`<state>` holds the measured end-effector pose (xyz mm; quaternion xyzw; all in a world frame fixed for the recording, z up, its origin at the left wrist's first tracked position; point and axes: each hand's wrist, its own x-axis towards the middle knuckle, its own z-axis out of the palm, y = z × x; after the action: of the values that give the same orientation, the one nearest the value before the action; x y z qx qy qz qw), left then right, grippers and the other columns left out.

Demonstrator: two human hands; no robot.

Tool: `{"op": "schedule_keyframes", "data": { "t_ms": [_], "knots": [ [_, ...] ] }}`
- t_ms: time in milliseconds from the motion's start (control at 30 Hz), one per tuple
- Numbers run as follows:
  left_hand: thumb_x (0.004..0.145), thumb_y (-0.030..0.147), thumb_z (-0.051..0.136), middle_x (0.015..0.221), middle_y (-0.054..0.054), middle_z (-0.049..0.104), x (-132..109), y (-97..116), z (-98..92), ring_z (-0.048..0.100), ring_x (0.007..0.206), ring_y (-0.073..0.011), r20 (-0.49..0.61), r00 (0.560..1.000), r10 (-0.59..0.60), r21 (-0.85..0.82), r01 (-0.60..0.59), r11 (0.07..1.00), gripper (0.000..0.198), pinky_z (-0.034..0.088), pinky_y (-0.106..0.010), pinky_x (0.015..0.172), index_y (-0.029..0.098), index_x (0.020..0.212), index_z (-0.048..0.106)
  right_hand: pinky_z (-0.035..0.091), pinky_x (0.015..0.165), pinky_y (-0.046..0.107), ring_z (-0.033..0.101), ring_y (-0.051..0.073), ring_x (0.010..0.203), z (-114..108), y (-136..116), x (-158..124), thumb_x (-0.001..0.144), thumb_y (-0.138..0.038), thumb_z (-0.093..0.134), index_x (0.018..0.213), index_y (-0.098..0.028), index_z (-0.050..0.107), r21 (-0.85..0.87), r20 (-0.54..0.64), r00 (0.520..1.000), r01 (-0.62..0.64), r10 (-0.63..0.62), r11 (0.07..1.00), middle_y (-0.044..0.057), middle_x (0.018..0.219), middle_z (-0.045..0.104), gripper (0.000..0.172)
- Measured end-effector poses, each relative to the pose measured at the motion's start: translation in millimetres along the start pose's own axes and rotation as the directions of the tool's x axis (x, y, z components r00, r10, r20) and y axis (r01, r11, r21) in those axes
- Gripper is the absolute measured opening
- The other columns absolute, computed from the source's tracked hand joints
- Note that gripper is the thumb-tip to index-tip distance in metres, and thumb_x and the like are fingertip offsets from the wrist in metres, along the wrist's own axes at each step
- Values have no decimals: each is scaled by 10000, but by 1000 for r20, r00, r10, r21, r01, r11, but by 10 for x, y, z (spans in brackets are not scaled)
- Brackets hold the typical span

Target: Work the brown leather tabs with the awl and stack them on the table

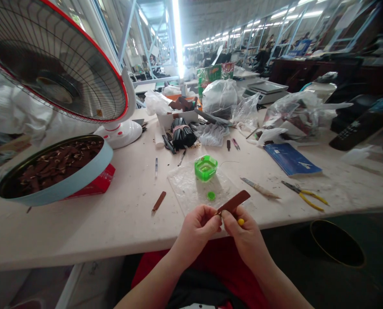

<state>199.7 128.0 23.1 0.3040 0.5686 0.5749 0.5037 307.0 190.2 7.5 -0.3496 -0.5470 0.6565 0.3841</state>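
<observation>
A brown leather strip (235, 201) with a rounded far end is held up just over the table's front edge. My right hand (241, 227) pinches it near its lower end, thumb on top. A yellow tip (241, 222) of something sticks out between that hand's fingers; the rest is hidden. My left hand (201, 229) is closed at the strip's lower end, where fingertips hide the small part gripped. Beyond the hands, a green faceted dish (206, 168) and a small green cap (211, 196) rest on a clear plastic sheet (186, 189). Another brown strip (159, 202) lies to the left.
Right of the hands lie a knife with wrapped handle (260, 188), yellow-handled pliers (304, 195) and a blue booklet (292, 159). At left, a round tin (62, 182) full of brown pieces stands by a fan (119, 133). Bundled black strips (183, 135) and plastic bags (220, 96) crowd the back.
</observation>
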Motion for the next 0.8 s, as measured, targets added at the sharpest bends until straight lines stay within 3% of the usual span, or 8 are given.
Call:
{"op": "schedule_keyframes", "data": {
  "t_ms": [100,267,467,633,800],
  "knots": [
    [688,330,612,612,26,505,-3,13,24,451,576,-92,-40,999,-1,0,1,1000,207,364,-226,580,153,699,505,259,434,230,316,90,481,-1,3,-24,726,-358,627,668,-184,573,-12,-11,1000,20,-20,1000,-46,522,402,192],
    [666,230,522,573,48,435,10,19,43,380,549,-81,-81,996,39,50,-35,998,83,320,-217,546,164,648,474,241,437,227,285,82,476,-40,73,-13,793,-384,569,708,-182,555,52,86,995,-56,52,997,-55,529,360,220],
    [697,233,527,596,42,447,1,4,6,389,558,-81,-45,998,45,136,-39,990,84,329,-214,548,159,683,489,386,535,254,473,130,574,-88,24,30,744,-372,596,744,-173,614,-189,124,992,31,-7,981,7,633,575,200],
    [750,341,553,672,4,533,3,-29,-41,474,587,-92,18,999,-48,103,46,994,206,379,-220,568,139,791,539,395,528,262,489,141,569,-98,62,64,749,-377,561,695,-169,606,-232,147,989,10,25,973,17,610,573,220],
    [699,239,558,600,32,485,39,-39,-84,444,551,-80,-33,999,-30,131,34,991,112,368,-213,549,148,674,497,386,514,259,467,137,541,-46,67,107,717,-384,554,641,-158,589,-284,172,985,20,30,959,13,570,546,241]
  ]
}}
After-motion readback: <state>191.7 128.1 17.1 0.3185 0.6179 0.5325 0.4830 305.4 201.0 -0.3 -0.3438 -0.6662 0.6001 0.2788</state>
